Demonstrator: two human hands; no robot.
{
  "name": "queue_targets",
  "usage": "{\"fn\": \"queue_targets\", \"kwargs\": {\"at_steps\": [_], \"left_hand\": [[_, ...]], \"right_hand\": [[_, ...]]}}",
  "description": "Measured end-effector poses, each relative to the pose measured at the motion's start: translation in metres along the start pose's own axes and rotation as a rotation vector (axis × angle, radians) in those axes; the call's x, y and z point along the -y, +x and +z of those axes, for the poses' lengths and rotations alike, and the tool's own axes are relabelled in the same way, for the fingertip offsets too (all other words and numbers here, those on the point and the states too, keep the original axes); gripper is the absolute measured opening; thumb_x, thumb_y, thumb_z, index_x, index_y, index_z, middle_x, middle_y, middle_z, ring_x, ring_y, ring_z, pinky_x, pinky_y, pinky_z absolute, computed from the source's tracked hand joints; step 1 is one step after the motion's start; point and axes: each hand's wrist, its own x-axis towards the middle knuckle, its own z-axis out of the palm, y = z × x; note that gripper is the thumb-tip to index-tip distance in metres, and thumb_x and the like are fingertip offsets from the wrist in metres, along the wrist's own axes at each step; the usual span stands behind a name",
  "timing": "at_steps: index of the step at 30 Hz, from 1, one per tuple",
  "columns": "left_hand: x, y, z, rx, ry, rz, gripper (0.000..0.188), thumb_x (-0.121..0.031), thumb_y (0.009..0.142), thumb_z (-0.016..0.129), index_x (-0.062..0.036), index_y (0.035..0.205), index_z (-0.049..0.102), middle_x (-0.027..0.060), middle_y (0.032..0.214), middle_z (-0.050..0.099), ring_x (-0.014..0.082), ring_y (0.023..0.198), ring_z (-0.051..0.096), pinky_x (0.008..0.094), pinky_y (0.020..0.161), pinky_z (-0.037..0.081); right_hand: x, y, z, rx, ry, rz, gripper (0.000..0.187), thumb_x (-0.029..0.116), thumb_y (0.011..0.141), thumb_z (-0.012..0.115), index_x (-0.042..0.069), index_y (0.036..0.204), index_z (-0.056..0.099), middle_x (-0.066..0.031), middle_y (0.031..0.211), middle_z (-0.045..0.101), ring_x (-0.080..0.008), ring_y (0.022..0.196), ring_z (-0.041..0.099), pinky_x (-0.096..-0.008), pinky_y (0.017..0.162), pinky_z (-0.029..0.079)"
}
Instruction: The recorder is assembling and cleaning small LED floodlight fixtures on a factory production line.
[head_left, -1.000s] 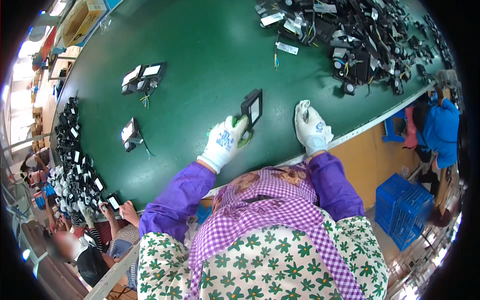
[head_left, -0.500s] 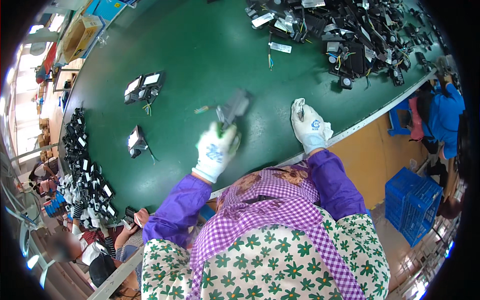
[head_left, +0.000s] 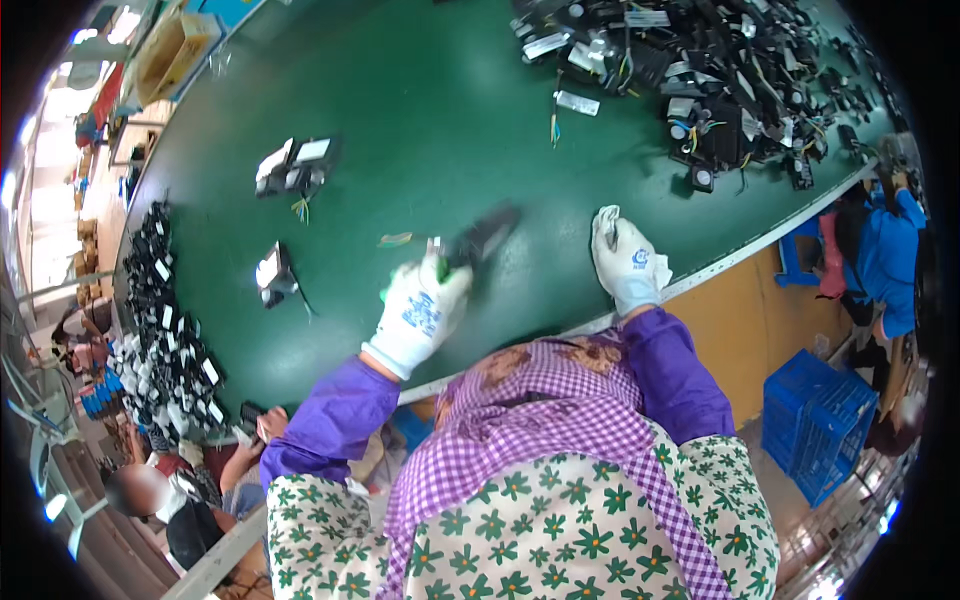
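Observation:
My left hand (head_left: 420, 308), in a white glove, is closed on a small black box-shaped device (head_left: 490, 235). The device is smeared by motion and held tilted over the green table, its coloured wire ends (head_left: 396, 240) sticking out to the left. My right hand (head_left: 628, 262), also gloved in white, is closed around a crumpled white cloth (head_left: 607, 217) near the table's front edge. Part of the cloth pokes out past the fingertips and part shows beside the wrist. To the left lie a pair of similar black devices (head_left: 296, 165) with pale labels and a single one (head_left: 273, 272).
A large heap of black devices with wires (head_left: 740, 100) covers the far right of the green table (head_left: 420, 110). Another long heap (head_left: 165, 320) runs along its left edge, where co-workers sit. A blue crate (head_left: 818, 425) stands on the floor at right.
The device in my left hand has swung to a flatter tilt, and that hand has drawn slightly left and nearer me. My right hand keeps the cloth. The whole view has shifted a little.

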Motion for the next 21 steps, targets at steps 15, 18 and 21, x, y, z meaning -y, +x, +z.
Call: {"fn": "queue_targets", "kwargs": {"at_steps": [15,18,21], "left_hand": [[0.136,0.001,0.087,0.312,-1.187,-0.436,0.035,-0.003,0.082,0.076,-0.0047,0.112,0.058,0.0019,0.1,0.061,0.0103,0.08,0.059,0.0256,0.067,0.053],[0.191,-0.016,0.069,0.307,-0.981,-0.356,0.038,-0.011,0.078,0.076,-0.0049,0.112,0.062,0.0027,0.101,0.062,0.011,0.091,0.057,0.0273,0.08,0.05],[0.229,-0.018,0.019,0.613,-0.538,-0.542,0.039,-0.017,0.074,0.076,-0.0069,0.11,0.067,0.008,0.11,0.065,0.0178,0.097,0.06,0.0311,0.087,0.048]], "right_hand": [[-0.003,0.012,0.015,-0.04,-0.016,-0.025,0.027,0.03,0.094,0.059,0.004,0.094,0.062,-0.0192,0.091,0.066,-0.0378,0.086,0.065,-0.0462,0.076,0.05],[-0.005,0.012,0.017,-0.086,0.019,-0.045,0.028,0.032,0.092,0.059,0.004,0.089,0.061,-0.0185,0.088,0.065,-0.0396,0.085,0.064,-0.0492,0.077,0.049],[0.006,0.01,0.009,-0.078,0.0,-0.072,0.027,0.028,0.093,0.06,0.003,0.085,0.058,-0.0207,0.083,0.063,-0.0425,0.079,0.062,-0.0472,0.071,0.049]]}}
